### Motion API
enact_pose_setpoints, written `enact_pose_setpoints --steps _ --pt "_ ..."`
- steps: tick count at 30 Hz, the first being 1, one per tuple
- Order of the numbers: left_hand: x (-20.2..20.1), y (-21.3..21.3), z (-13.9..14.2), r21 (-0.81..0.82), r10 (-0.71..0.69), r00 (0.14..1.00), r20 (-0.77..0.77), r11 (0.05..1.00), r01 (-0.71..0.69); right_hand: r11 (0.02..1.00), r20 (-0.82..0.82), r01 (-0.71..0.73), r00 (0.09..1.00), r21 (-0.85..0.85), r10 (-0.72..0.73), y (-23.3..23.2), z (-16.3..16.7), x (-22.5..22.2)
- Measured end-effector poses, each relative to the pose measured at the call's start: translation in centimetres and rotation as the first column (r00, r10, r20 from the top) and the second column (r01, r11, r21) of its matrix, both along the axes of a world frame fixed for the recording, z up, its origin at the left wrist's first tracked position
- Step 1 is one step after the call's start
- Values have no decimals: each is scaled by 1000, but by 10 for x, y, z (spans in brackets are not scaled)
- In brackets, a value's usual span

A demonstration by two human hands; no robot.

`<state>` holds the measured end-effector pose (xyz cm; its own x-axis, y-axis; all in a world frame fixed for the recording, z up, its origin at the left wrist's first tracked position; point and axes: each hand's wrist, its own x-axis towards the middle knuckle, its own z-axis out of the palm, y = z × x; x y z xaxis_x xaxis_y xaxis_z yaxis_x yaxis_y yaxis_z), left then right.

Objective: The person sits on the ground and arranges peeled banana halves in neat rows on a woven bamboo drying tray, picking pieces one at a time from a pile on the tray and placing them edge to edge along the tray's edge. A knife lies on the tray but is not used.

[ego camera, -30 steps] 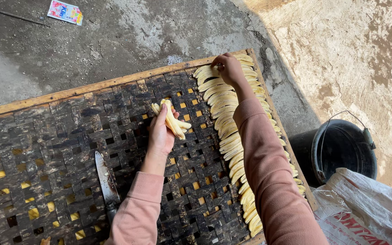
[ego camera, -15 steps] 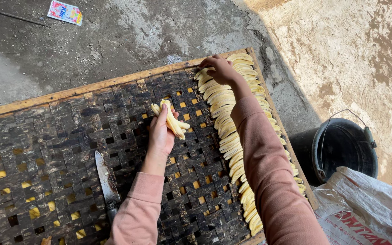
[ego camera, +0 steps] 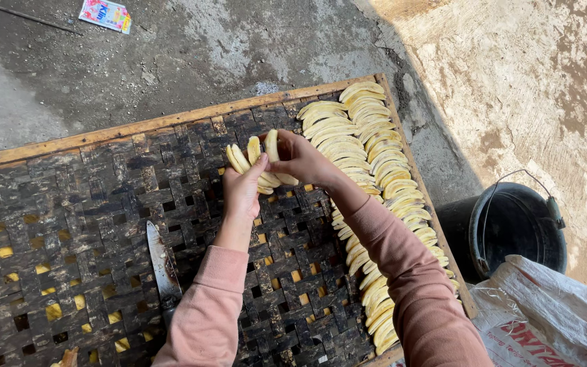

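Two hands meet above the middle of a dark woven bamboo drying rack with a pale wooden frame (ego camera: 137, 128). The left hand (ego camera: 242, 190) is closed around a small fan of pale yellow, lengthwise-cut banana slices (ego camera: 253, 158), its palm turned up and the slices standing out past the fingers. The right hand (ego camera: 300, 158) pinches one slice at the top of that fan between thumb and fingertips, so neither hand is free.

The step in hand looks like picking a single slice off the held bunch. The laid rows of yellow banana slices (ego camera: 368, 170) run down the rack's right edge, overlapping like shingles, so the next move would seem to call for carrying the slice rightward and setting it flat against the last one without disturbing the rest.

Both forearms, in pink sleeves, reach up from the bottom of the view; the right one crosses over the lower part of the rows, the left is bent at the wrist. A long-bladed knife (ego camera: 162, 261) lies on the rack just left of the left forearm. A black bucket (ego camera: 518, 224) and a white sack (ego camera: 552, 319) sit off the rack at the right.
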<state>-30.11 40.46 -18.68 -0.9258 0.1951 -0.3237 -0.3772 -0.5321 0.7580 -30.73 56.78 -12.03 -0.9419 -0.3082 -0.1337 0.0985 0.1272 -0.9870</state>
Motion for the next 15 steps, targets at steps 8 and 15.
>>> enact_pose_setpoints --steps 8,15 --pt "-9 -24 0 76 70 982 175 994 -85 728 -332 165 939 666 91 99 -11 -73" --pt "-9 -27 3 -39 39 999 0 998 -39 472 -146 69 981 879 128 131 -25 -129"
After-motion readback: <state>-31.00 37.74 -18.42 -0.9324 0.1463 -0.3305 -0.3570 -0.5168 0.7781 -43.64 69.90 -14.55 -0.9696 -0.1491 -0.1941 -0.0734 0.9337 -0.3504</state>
